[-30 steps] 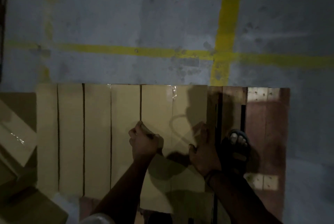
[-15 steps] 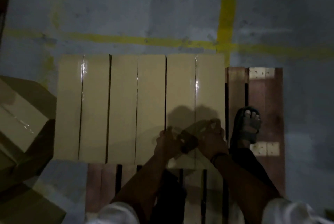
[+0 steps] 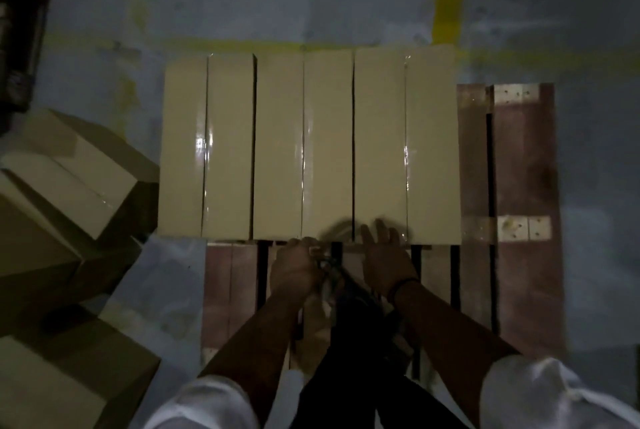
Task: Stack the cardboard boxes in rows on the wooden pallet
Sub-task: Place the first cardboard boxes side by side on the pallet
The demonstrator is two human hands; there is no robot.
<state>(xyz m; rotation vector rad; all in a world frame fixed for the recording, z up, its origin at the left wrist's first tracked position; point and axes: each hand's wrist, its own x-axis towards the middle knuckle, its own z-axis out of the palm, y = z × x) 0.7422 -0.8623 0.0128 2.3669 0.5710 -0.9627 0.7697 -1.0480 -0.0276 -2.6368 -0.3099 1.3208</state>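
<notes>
tan cardboard boxes (image 3: 311, 144) fill one row on the brown wooden pallet (image 3: 519, 168). the flat-fingered right hand (image 3: 388, 258) and curled left hand (image 3: 296, 271), hold unclear, have slid back to the row's near edge; the row looks settled.

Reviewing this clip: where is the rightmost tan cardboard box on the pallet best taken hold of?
Take the rightmost tan cardboard box by its near short end and free right side, approaching over the bare wooden pallet boards; its left side sits almost against the neighbouring box.
</notes>
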